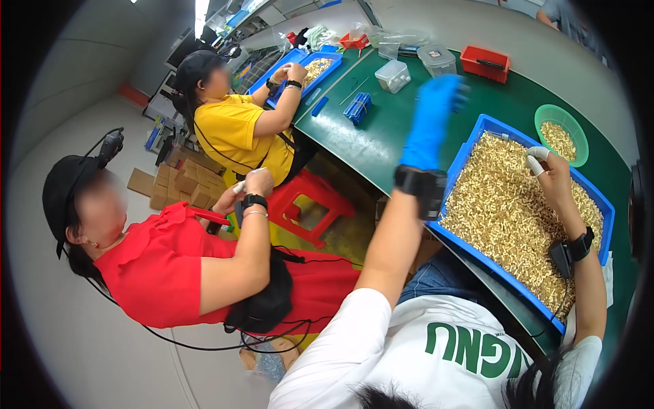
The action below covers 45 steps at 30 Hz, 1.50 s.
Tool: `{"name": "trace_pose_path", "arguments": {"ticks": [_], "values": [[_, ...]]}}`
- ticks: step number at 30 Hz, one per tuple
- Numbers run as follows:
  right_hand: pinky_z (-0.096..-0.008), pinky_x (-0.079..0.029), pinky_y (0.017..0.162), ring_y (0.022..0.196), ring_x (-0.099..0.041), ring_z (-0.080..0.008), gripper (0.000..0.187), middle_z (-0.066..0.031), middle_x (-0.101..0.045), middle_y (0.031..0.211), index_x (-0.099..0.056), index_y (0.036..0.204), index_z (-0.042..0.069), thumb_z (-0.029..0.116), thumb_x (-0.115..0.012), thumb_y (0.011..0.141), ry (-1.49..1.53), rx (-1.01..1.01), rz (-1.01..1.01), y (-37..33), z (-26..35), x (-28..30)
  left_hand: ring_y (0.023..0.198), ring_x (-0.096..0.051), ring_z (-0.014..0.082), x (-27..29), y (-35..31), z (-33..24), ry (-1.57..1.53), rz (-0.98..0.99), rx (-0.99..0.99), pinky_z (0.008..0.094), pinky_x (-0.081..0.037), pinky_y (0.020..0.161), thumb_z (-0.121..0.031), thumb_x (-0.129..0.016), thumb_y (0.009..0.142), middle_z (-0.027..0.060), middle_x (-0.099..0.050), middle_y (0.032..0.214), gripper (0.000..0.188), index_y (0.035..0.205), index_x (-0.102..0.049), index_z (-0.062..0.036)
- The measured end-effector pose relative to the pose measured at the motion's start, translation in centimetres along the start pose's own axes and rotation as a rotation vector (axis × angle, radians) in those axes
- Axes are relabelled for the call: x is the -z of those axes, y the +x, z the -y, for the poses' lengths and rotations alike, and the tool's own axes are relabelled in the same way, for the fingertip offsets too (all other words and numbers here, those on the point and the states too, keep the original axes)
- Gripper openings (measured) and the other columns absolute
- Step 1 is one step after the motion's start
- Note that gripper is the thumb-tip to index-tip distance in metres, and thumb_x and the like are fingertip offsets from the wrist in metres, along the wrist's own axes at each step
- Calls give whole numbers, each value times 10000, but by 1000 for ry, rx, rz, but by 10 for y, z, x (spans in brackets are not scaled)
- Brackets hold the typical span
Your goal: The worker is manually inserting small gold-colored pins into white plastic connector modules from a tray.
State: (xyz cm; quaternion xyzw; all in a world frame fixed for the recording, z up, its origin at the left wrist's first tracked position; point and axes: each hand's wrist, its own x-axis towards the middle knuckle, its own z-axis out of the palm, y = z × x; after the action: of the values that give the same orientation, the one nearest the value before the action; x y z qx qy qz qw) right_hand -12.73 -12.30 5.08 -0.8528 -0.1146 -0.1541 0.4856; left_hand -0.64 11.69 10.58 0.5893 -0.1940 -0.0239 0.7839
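Observation:
My left hand (439, 102), in a blue glove, is raised above the green table to the left of a blue tray (608, 235). Motion smears its fingers, so I cannot make out whether they hold anything. Small brass-coloured metal pieces (501, 204) fill the tray in a loose heap. Over the tray's far right part is my right hand (553, 178), with white covers on its fingertips. Its thumb and fingers are drawn together just above the pieces; whatever they pinch is too small to name. A green plastic bowl (578, 136) with more brass pieces stands right beyond this hand.
On the green table (361, 146) are a red bin (485, 63), clear plastic tubs (393, 76) and a bundle of blue parts (357, 108). Left of me, a person in red (184, 266) and one in yellow (235, 129) work beside a red stool (310, 204).

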Motion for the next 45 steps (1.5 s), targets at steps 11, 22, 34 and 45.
{"name": "trace_pose_path", "arguments": {"ticks": [11,22,34,45], "values": [[-234,-461,571,644,-567,-90,163,-42,-614,751,-593,977,-25,72,-567,848,-161,21,-242,16,-43,13,584,-557,99,-105,-8,83,-54,214,92,222,-441,528,-221,-605,802,47,-610,724,205,834,-611,-18],[-257,-448,566,637,-574,-125,134,-96,-626,753,-606,929,-23,45,-593,815,-191,37,-211,13,-37,12,569,-572,115,-101,-16,92,-43,261,219,231,-464,522,-157,-632,773,61,-605,697,148,803,-602,-14],[-339,-466,601,686,-613,-276,138,-134,-635,786,-634,906,44,87,-613,777,-295,-81,-152,1,-22,27,637,-575,128,-104,-18,53,326,377,152,251,-459,573,-164,-627,779,64,-627,765,204,892,-628,5],[-331,-457,566,665,-572,-250,113,-88,-594,747,-626,862,54,85,-643,755,-349,541,-231,3,10,21,686,-515,95,-82,3,55,83,-394,-274,234,-414,624,-127,-593,834,24,-582,806,141,914,-601,-12]]}}
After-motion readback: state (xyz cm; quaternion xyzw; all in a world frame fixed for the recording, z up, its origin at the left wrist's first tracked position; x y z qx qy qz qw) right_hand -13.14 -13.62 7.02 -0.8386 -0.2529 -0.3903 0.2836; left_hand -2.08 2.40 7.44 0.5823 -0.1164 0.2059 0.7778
